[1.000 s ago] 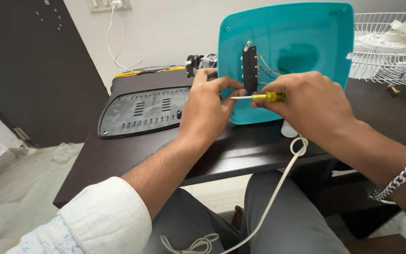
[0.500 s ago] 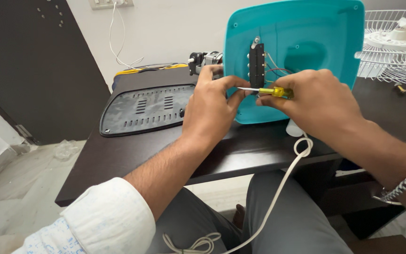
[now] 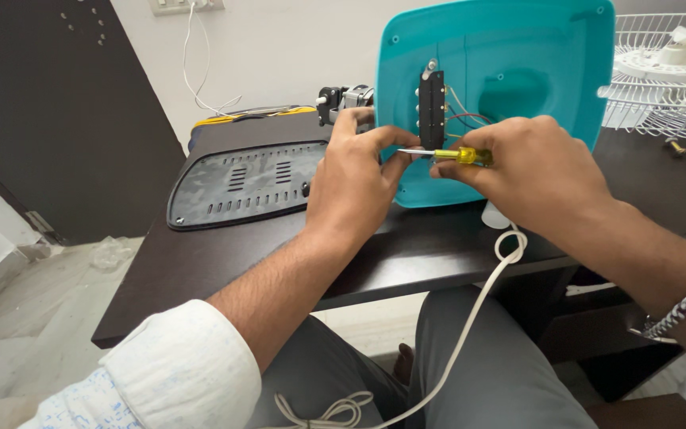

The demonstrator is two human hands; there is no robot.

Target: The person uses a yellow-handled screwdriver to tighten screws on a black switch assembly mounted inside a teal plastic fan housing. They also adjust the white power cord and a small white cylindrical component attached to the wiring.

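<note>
On the dark table [image 3: 200, 254], right-hand fingers [image 3: 470, 171] pinch a yellow screwdriver [image 3: 458, 155].

Right hand [image 3: 537, 171] holds a yellow screwdriver [image 3: 458, 155] against the teal housing [image 3: 518, 71]; left hand [image 3: 355, 179] steadies its tip.

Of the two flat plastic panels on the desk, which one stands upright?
The teal plastic panel, standing on edge with a black switch strip on it; the dark grey vented panel lies flat to its left.
</note>
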